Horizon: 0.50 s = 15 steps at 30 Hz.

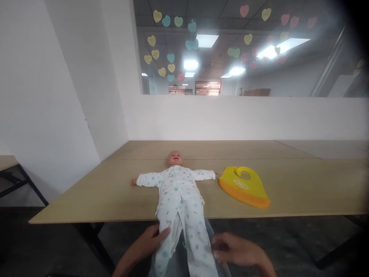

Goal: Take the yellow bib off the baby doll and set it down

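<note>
At the bottom of the frame, a person's left hand (pixel 148 242) lies open and flat on one dangling leg of a plastic baby doll in white printed pyjamas (pixel 178 184), while the right hand (pixel 238 252) curls beside the other leg, and whether it grips the cloth cannot be told. The doll lies face-up at centre frame on the pale wooden surface (pixel 100 196), with a yellow-and-orange silicone bib (pixel 243 188) to its right; holding both legs evenly would likely keep it from sliding off. The doll's feet are cut off below.
</note>
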### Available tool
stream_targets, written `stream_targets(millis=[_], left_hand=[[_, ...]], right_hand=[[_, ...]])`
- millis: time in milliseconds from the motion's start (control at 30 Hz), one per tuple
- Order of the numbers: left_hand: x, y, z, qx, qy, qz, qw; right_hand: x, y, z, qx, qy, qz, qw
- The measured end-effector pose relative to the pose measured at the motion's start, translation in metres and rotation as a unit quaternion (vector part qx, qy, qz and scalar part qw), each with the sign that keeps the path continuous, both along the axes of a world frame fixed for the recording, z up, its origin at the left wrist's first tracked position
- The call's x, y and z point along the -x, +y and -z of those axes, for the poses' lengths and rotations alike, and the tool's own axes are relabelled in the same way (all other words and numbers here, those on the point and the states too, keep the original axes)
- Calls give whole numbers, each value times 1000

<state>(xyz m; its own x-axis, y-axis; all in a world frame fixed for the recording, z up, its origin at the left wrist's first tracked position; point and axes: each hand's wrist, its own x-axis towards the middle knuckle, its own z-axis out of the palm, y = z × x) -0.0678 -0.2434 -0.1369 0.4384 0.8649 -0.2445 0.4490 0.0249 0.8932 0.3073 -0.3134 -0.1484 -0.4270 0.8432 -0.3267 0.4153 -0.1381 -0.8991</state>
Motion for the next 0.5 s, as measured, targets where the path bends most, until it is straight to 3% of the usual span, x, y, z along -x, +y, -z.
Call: stream_targets(millis=[133,200,267,300,333,367,433,500], left_hand=[[9,8,-3,-44,17,20,999],[10,9,-2,-50,14,27,998],[10,10,0,-55,18,34,998],[11,10,0,-58,24,35,997],[12,10,-1,-63,32,36,997],[14,10,-2,-67,44,36,996],[19,10,-6,-80,72,41,993],[25,10,-11,-94,109,42,989]], right_hand=[[-77,31,-56,-110,40,18,993],[-117,62,-82,-193,27,102,975],[-155,100,-96,-226,-125,259,931],[-173,120,-98,-222,-256,337,878],[-189,138,-98,-205,-379,379,819],[-203,154,-94,-187,-450,399,777],[-226,178,-83,-139,-477,407,766],[-243,190,-70,-123,-454,396,789]])
